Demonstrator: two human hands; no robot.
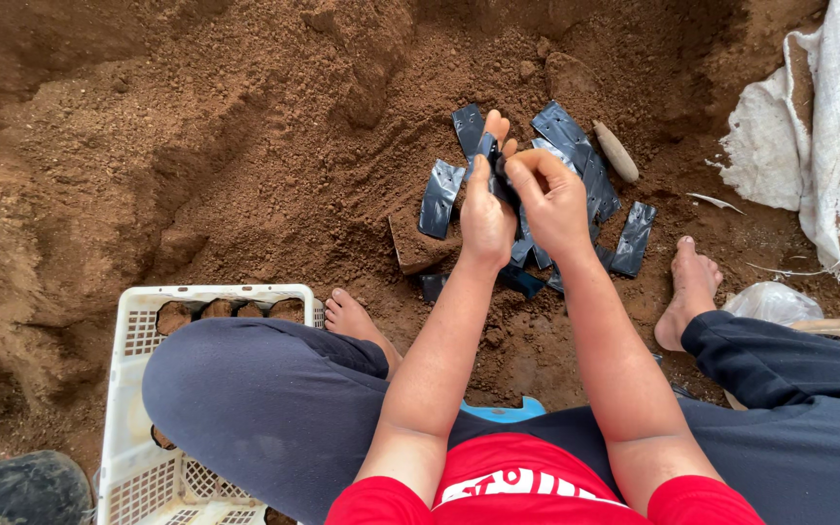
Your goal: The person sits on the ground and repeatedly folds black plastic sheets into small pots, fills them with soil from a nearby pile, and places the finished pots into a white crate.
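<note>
My left hand [486,204] and my right hand [551,194] meet over a heap of brown soil [245,146], both pinching one small black plastic bag [494,163] between the fingertips. Several more flat black bags [576,156] lie scattered on the soil just beyond and below my hands. I sit with knees apart, bare feet [687,292] on the ground.
A white plastic crate [133,408] holding soil-filled bags stands at lower left, under my left knee. A white woven sack [828,136] lies at the right edge. A tan oblong stone [616,152] rests near the bags. A clear plastic bag [775,301] lies by my right foot.
</note>
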